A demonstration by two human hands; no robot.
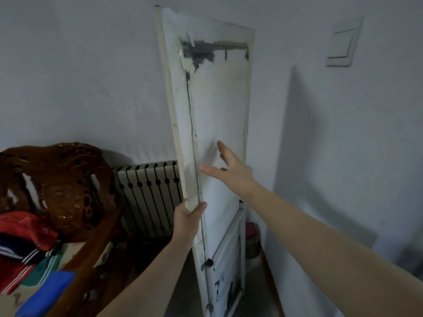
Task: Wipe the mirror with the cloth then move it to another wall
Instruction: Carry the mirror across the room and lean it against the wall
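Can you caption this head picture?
The left hand grips the mirror by its edge; the right hand reaches toward its back.

Mirror (219, 115) glass side out of sight

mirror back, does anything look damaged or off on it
Yes. The mirror shows its white back, and the covering is torn away near the top, exposing a dark patch and a wooden bar. A dark split runs down beside the left edge, and dark blotches mark the bottom.
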